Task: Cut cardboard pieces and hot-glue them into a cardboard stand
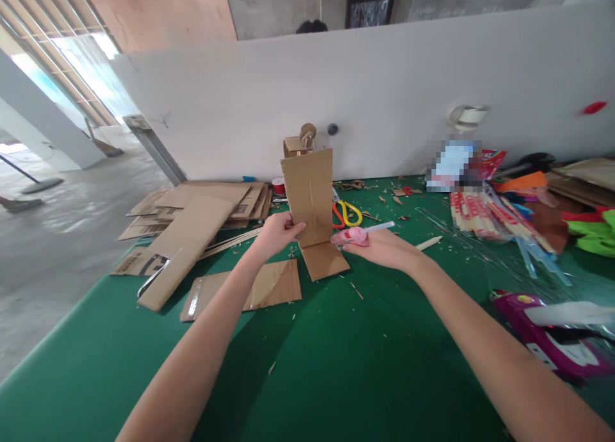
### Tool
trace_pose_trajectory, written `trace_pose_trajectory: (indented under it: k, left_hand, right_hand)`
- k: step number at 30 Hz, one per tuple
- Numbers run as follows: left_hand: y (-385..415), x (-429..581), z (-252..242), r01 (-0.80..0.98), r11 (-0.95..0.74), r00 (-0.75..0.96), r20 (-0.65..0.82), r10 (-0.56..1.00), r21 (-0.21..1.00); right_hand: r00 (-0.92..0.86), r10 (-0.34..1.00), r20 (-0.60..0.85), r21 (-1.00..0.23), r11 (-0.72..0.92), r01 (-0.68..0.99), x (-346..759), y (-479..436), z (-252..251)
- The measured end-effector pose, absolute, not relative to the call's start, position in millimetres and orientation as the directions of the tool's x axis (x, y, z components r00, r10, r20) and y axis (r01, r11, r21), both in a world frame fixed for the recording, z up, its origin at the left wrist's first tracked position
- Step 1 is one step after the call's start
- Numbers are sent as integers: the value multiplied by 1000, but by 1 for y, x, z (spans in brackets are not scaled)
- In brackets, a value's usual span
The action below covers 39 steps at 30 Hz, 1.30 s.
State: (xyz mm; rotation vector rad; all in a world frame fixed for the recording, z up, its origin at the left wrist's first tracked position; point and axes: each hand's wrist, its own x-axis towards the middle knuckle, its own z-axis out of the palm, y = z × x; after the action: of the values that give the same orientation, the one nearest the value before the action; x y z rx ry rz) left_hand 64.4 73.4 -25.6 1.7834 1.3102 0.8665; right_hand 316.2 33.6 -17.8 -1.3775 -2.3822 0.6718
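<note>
An upright cardboard panel (312, 195) stands at the middle of the table, with a short cardboard flap (324, 261) lying flat at its foot. My left hand (279, 232) pinches the panel's left edge between thumb and fingers. On the other side, my right hand (377, 246) is wrapped round a pink glue gun (354, 237) with a pale glue stick (380, 227) poking out of its back. The gun's tip is close to the panel's lower right edge; whether it touches cannot be made out. Behind the panel a small cardboard construction (298, 146) partly shows.
Stacked cardboard sheets (192, 218) lie at the left, near a loose strip (273, 285). Yellow-and-red scissors (353, 214) rest behind the glue gun. At the right are packed sticks (475, 218) and a purple device (542, 336). A white partition (384, 90) closes the back.
</note>
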Motion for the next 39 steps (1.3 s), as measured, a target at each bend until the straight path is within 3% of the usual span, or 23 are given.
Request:
trace_pose_trajectory:
  k: [6, 10, 15, 19, 25, 33, 37, 39]
  left_hand:
    - [74, 64, -26, 427, -193, 243, 93, 966, 883]
    - [73, 65, -26, 422, -194, 246, 95, 965, 886]
    - [76, 64, -28, 406, -191, 232, 101, 967, 894]
    - [78, 59, -28, 407, -223, 254, 125, 959, 886]
    - [77, 54, -20, 392, -203, 235, 116, 965, 897]
    - [78, 54, -20, 385, -230, 260, 134, 956, 894]
    - [77, 56, -23, 417, -241, 272, 133, 953, 876]
    - [77, 57, -24, 421, -247, 278, 135, 951, 873]
  right_hand:
    - [-389, 921, 21, -508, 345, 789, 335, 39, -20]
    - [-356, 928, 108, -595, 347, 725, 346, 42, -24]
    - [-219, 974, 59, -631, 206, 748, 346, 43, -42]
    - [-231, 961, 150, -591, 274, 759, 349, 47, -54]
    - [-251, 967, -48, -668, 156, 728, 355, 47, -50]
    - [-224, 975, 10, -364, 212, 907, 359, 40, -45]
    - [-132, 979, -153, -58, 125, 991, 355, 17, -23]
    - [-77, 969, -235, 38, 89, 995, 346, 2, -10]
